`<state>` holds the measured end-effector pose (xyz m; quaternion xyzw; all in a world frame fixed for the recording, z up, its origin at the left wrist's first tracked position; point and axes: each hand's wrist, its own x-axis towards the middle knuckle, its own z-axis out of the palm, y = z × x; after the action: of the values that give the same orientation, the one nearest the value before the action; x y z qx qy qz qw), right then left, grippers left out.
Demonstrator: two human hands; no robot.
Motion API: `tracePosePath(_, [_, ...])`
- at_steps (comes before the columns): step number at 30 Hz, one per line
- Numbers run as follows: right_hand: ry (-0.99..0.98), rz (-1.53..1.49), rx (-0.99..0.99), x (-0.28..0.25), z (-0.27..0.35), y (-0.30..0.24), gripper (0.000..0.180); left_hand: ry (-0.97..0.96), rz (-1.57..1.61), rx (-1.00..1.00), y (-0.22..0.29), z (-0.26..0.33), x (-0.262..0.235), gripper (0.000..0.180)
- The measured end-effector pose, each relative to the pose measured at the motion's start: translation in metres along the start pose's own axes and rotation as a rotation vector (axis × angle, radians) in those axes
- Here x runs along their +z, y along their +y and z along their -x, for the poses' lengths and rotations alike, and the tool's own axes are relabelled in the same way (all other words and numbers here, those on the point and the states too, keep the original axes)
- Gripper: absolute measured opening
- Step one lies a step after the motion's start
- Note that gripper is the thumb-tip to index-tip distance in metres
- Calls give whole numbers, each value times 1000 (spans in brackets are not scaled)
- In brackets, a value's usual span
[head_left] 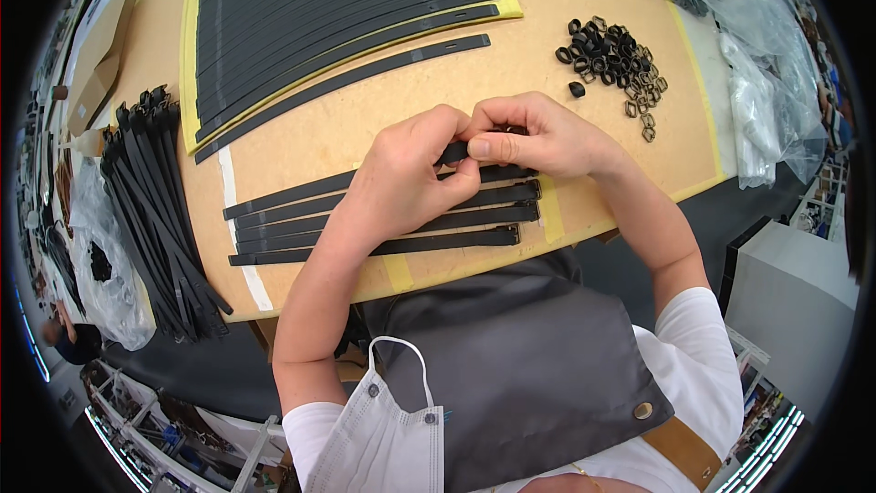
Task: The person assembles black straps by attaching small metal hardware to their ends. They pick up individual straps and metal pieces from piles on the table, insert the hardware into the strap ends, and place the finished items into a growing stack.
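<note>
A black strap (292, 195) lies slantwise on the table, and its right end (452, 153) rises between my fingertips. My left hand (401, 169) pinches that end with thumb and forefinger. Pressed against it from the other side is my right hand (538, 137), thumb on top and fingers curled. A small dark piece shows behind the right thumb; my fingers hide most of it. Just below my hands lie several black straps (456, 238) side by side, with dark metal buckles (532, 210) at their right ends.
Many flat black straps (338, 27) lie on a yellow-edged board, with one strap (347, 91) along its near side. Black loops and brass-coloured rings (616, 59) form a pile at right. A strap bundle (160, 210) hangs over the left edge; clear plastic bags (757, 64) lie far right.
</note>
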<state>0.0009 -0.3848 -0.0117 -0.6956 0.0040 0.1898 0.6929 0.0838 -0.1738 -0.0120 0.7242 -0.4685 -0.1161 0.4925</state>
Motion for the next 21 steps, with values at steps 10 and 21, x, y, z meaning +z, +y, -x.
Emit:
tracePosePath(10, [147,-3,-76,10,1,1,27,-76,146,-110,-4,-3,-7,21])
tracePosePath(21, [703,875,-481,-22,-28,19,21,-129,-125,-121,3,0,3,19])
